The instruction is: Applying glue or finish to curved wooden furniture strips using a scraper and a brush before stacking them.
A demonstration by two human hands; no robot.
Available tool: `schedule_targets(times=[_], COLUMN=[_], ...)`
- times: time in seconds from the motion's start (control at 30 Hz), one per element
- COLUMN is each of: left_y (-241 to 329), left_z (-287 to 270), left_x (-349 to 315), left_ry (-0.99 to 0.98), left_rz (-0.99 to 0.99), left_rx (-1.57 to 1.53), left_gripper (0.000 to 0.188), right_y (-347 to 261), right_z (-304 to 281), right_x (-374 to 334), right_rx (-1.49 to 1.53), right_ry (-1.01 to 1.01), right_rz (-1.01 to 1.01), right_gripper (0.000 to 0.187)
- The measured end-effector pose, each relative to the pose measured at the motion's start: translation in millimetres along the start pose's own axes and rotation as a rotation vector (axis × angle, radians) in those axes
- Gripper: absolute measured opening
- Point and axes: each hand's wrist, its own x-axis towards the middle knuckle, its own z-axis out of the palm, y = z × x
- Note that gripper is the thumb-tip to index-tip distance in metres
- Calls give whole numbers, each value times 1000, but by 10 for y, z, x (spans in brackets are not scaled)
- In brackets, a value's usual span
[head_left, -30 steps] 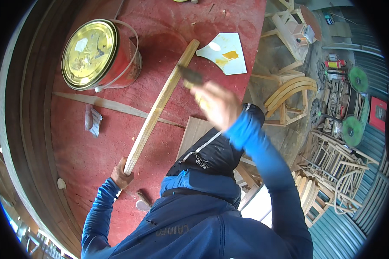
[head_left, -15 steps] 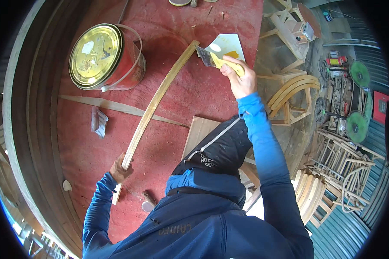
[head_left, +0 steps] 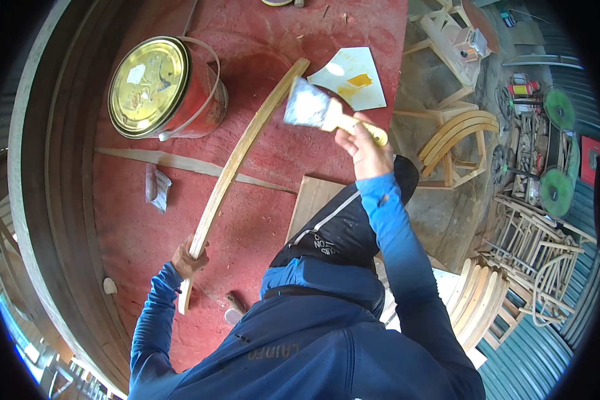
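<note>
A curved wooden strip (head_left: 237, 157) slants across the red surface from the lower left to the upper middle. Near its lower end my left hand (head_left: 191, 257) is closed around it. In my right hand (head_left: 367, 148) is a putty knife (head_left: 311, 105) with a pale yellow handle, gripped by fingers and thumb. Its wide blade, bright with glare, lies beside the strip's far end; whether they touch I cannot tell. Just beyond the knife lies a white sheet (head_left: 373, 99) bearing a smear of orange-yellow paste (head_left: 359, 81).
A red bucket (head_left: 197, 103) with a gold lid stands at the far left. Nearby are a thin wood piece (head_left: 153, 158), a small packet (head_left: 160, 199) and a wooden board (head_left: 311, 200). Curved wooden parts (head_left: 477, 303) are stacked at right, before green fans (head_left: 555, 192).
The putty knife has turned over in my right hand, its blade now pointing left and facing up. My right hand has moved slightly down. My left hand still grips the strip.
</note>
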Motion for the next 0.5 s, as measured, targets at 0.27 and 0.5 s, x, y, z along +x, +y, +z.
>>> schedule_targets(times=[0.27,0.5], left_y=[-4,50], left_z=[25,494], left_x=[-5,-71], left_ry=[-4,126], left_rz=[-48,88], left_rx=[47,315], left_gripper=[37,45], right_y=[246,-280], right_z=[338,89], right_x=[-342,-457], right_rx=[-46,-243], right_ry=[-49,-110], right_rz=[-63,68], right_gripper=[37,30])
